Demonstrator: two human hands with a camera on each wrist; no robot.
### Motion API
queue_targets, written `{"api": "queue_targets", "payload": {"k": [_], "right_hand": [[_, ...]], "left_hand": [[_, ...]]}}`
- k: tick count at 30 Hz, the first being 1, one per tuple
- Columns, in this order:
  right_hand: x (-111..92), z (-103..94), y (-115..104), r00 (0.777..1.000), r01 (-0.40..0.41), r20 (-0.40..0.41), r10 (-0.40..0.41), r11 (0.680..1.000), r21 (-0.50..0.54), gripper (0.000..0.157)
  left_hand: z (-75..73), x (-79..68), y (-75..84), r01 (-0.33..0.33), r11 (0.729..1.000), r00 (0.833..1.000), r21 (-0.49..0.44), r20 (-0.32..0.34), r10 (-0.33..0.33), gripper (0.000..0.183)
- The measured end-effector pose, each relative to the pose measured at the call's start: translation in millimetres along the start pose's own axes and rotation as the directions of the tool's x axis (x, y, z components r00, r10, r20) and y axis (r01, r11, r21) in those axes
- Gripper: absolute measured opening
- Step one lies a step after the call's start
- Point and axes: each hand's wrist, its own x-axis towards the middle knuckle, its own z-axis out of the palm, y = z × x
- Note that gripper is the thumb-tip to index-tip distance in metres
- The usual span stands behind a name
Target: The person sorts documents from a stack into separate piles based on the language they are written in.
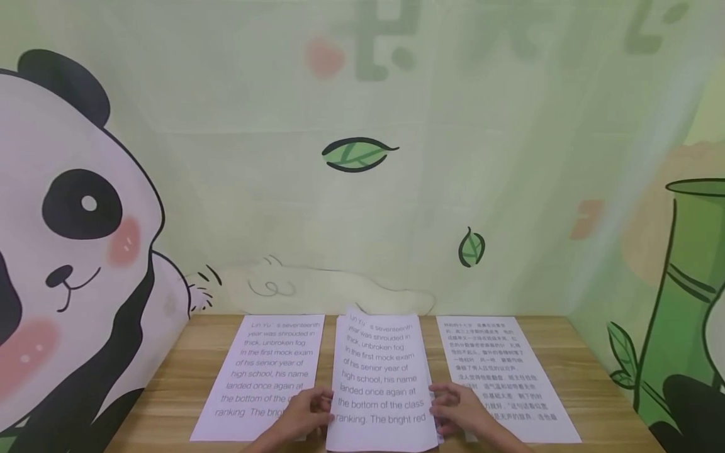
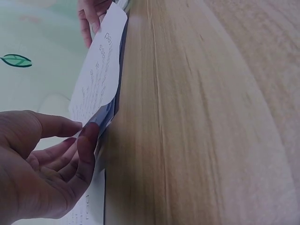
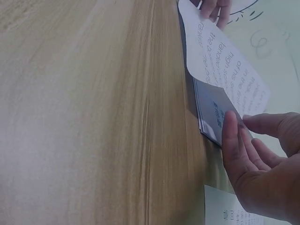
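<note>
While the left hand point(image 1: 304, 410) and right hand point(image 1: 460, 409) pinch opposite edges of a printed sheet point(image 1: 378, 377), its surface bowed over more sheets point(image 3: 198, 112) on the tabletop point(image 1: 161, 396) between two flat pages point(image 1: 266, 362), uneven pulling could crease it, or a deep grip could drag lower sheets along.

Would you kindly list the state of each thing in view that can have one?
Left hand: pinching the left edge of the top sheet.
Right hand: pinching its right edge.
Top sheet: bowed, text up.
Lower sheets: layered beneath it; whether any are pinched too is unclear.
Left page: flat on the table, text up, partly hidden.
Right page: flat, text up, partly hidden.
</note>
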Motion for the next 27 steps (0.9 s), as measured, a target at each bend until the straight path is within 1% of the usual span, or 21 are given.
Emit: {"api": "queue_targets", "payload": {"k": [3,6,8,11,13,19,22,27], "right_hand": [[-1.1,-0.8,1.2,0.999,-0.037,0.020,0.037,0.999,0.025,0.060],[-3.1,-2.7,2.7,0.995,-0.055,0.082,0.050,0.997,0.058,0.064],[-4.1,-3.8,3.1,0.990,-0.069,0.125,0.059,0.995,0.069,0.066],[-4.8,-4.3,2.9,0.984,-0.085,0.161,0.073,0.994,0.069,0.066],[-5.5,-3.9,2.0,0.983,-0.092,0.165,0.082,0.994,0.056,0.067],[-7.8,-3.4,0.8,0.985,-0.068,0.164,0.061,0.997,0.041,0.069],[-8.3,-3.1,1.0,0.986,-0.064,0.157,0.057,0.997,0.039,0.067],[-8.8,0.5,3.3,0.986,-0.001,0.165,-0.013,0.997,0.079,0.062]], "left_hand": [[0.6,0.8,-2.4,0.039,0.999,0.999,-0.026,0.002,-0.039,0.043],[0.5,0.5,-3.6,0.055,0.996,0.999,-0.064,0.000,-0.055,0.044],[-0.1,0.0,-4.4,0.049,0.995,0.999,-0.090,0.000,-0.049,0.044],[-1.5,-1.0,-5.6,0.045,0.992,0.999,-0.118,0.008,-0.044,0.044],[-2.3,-1.8,-7.0,0.041,0.990,0.999,-0.132,0.011,-0.040,0.045],[-5.2,-6.1,-8.9,0.048,0.983,0.999,-0.179,0.013,-0.046,0.046],[-8.5,-7.8,-8.1,0.037,0.981,0.999,-0.192,0.018,-0.034,0.047],[-17.1,-11.9,-9.2,0.014,0.980,0.999,-0.198,0.040,-0.006,0.051]]}}
